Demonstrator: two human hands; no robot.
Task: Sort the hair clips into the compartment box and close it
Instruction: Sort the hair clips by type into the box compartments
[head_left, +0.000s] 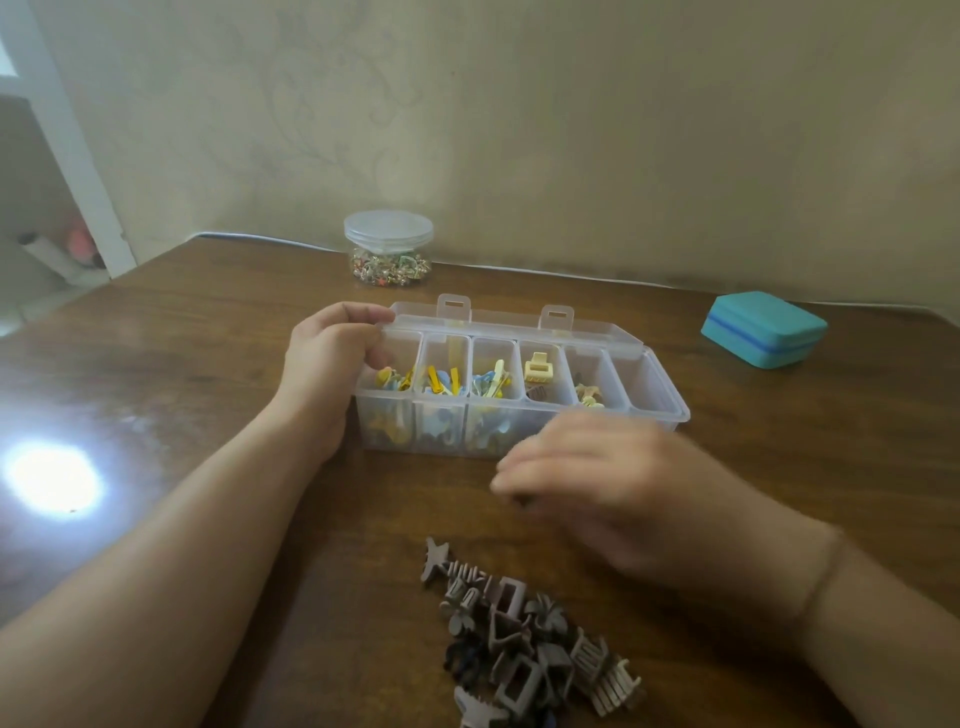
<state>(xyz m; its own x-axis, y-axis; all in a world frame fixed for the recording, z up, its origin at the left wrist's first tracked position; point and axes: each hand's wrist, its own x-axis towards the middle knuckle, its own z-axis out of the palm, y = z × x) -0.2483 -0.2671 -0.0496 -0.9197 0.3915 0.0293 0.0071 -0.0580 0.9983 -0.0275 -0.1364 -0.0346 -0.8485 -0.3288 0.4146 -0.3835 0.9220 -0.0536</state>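
Sitting centre frame on the brown wooden table (208, 322) is the clear plastic compartment box (519, 415), lid (519, 325) swung back w/ two latch tabs sticking up along the far edge. Its long axis runs left-right across the frame, the right end angled slightly toward the bottom. Six compartments in a row. From the left: first three hold yellow and blue clips (441, 382), fourth has a pale yellow claw clip (536, 365) above a brown one, fifth has a few small cream/tan pieces, sixth at the right end looks empty.

No brand, label or writing readable anywhere.

Left hand (332, 353) grips the box's left end, fingers curled over the rim at the first compartment, thumb near the lid corner. Right hand (587, 478) is just in front of the box's near wall, mid-right of frame, motion-blurred; fingers bunched, something small and dark at the tips, but can't tell for sure if it's gripping a clip.

Pile of brown/grey claw clips (519, 639) lies at the bottom centre, near the right forearm, apart from the box.

Upper centre, behind the box: a round clear jar (388, 249) w/ lid on, small multicoloured bits inside. Right edge: a closed teal zip case (763, 330). Bright light glare on the table at the left.
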